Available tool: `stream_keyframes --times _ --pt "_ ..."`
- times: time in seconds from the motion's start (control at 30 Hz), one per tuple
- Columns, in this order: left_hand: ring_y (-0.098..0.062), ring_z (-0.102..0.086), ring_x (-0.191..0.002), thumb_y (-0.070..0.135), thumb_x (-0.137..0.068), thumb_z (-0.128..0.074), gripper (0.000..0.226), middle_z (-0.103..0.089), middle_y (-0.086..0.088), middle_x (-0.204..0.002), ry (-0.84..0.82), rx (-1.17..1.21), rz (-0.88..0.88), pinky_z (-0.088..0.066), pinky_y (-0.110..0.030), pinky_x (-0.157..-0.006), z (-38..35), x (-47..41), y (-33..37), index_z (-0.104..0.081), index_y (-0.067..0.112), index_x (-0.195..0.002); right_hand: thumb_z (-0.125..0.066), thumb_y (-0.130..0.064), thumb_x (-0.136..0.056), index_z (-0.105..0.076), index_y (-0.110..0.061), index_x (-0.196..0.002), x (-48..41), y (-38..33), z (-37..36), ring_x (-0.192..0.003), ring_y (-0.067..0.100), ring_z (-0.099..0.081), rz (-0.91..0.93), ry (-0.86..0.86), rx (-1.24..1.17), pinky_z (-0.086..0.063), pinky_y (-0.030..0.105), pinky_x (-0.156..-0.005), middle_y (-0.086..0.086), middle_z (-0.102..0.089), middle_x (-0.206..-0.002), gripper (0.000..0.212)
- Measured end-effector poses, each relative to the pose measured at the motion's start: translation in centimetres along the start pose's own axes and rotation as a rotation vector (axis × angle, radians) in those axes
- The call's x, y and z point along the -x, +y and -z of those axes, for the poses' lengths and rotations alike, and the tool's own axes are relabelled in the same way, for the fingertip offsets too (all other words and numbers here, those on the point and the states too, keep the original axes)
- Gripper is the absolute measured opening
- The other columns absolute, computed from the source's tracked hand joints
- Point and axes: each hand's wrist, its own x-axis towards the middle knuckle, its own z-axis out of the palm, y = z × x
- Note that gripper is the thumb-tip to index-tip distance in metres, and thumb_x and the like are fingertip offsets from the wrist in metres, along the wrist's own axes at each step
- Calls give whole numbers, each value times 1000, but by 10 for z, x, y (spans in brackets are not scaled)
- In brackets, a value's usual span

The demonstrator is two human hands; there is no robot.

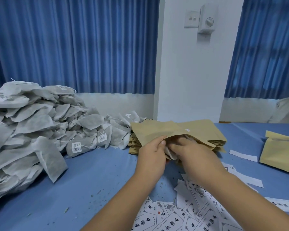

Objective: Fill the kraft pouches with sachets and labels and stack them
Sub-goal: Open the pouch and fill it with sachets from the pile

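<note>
The left hand pinches the near lip of a kraft pouch between thumb and fingers and lifts it so that the mouth gapes. The right hand has its fingers curled round a white sachet at that mouth. The fingertips are hidden inside, so how far the sachet is in cannot be told.

The pouch looks light, thin and fairly stiff, the kind of paper that creases and holds a fold. It is probably best held by the lip alone, as here, since a grip on the flat body would press the mouth closed. The sachet looks like soft non-woven cloth with loose filling. It should squash to fit, though it may bunch and catch on the lip, so it is better fed in by a corner.

The pouch lies over the stack of empty pouches. To the left a heap of sachets spreads across the blue tabletop, some with barcode tags. Printed labels lie scattered below the forearms, flat paper likely to slide. A filled pouch lies well to the right.
</note>
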Motion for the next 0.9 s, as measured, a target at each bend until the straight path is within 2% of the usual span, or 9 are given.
stream_keyframes --times 0.13,0.2,0.3,0.53,0.6,0.67,0.77,0.83,0.9 --pt "-18 -66 -96 13 -101 -44 30 -72 2 -98 -26 -2 -30 -54 -43 -90 -4 2 1 -71 24 -109 -58 -9 -80 -55 -23 -96 2 1 -5 -75 17 -40 -83 106 -9 -18 25 -46 -3 -38 -95 21" --pt "-20 -64 -100 15 -102 -44 29 -71 -1 -104 -23 -19 -50 -52 -44 -92 -5 1 0 -70 20 -114 -55 -8 -82 -57 -22 -96 2 -1 -7 -82 18 -46 -98 107 -16 -20 24 -48 -3 -43 -91 20" --pt "-19 -63 -104 14 -101 -44 29 -70 -2 -107 3 -6 -62 -51 -44 -94 -3 0 -1 -69 18 -117 -50 -4 -81 -54 -20 -108 2 -7 -10 -100 19 -53 -77 7 -22 -37 25 -60 -4 -47 -90 31" --pt "-20 -61 -112 8 -101 -44 34 -69 1 -113 -17 36 -112 -49 -47 -98 2 -4 -5 -72 24 -111 -41 -7 -94 -51 -14 -128 2 -14 5 -84 28 -57 -23 -97 -133 -47 31 -72 11 -59 -103 37" --pt "-24 -63 -107 8 -101 -44 46 -70 8 -102 -21 62 -105 -52 -49 -93 3 -3 -3 -74 42 -96 -41 -8 -94 -51 -13 -127 -2 -15 10 -82 28 -56 -32 -143 -118 -48 32 -73 11 -59 -105 35" --pt "-30 -64 -100 8 -101 -44 52 -71 4 -92 -37 67 -95 -56 -50 -85 4 -4 -3 -72 49 -84 -45 -8 -93 -52 -13 -126 -9 -17 12 -94 29 -58 -46 -208 -95 -50 34 -79 11 -59 -109 34" --pt "-29 -62 -88 10 -101 -45 36 -67 -11 -93 -75 32 -113 -52 -55 -88 3 -3 -4 -69 34 -88 -56 -6 -88 -48 -16 -128 -25 -20 14 -96 22 -50 -18 -426 42 -46 32 -85 3 -54 -99 42" --pt "-27 -65 -95 11 -100 -47 33 -70 -7 -98 -84 39 -107 -50 -54 -93 2 -1 -4 -69 33 -89 -57 -6 -88 -50 -13 -123 -34 -23 17 -88 20 -45 -6 -505 90 -42 30 -82 -3 -43 -80 36" --pt "-32 -64 -101 11 -100 -47 33 -70 -7 -100 -97 59 -114 -50 -54 -94 1 -2 -5 -71 29 -87 -58 -6 -88 -52 -16 -109 -42 -24 17 -88 20 -47 -40 -528 107 -44 29 -87 -2 -45 -85 24"
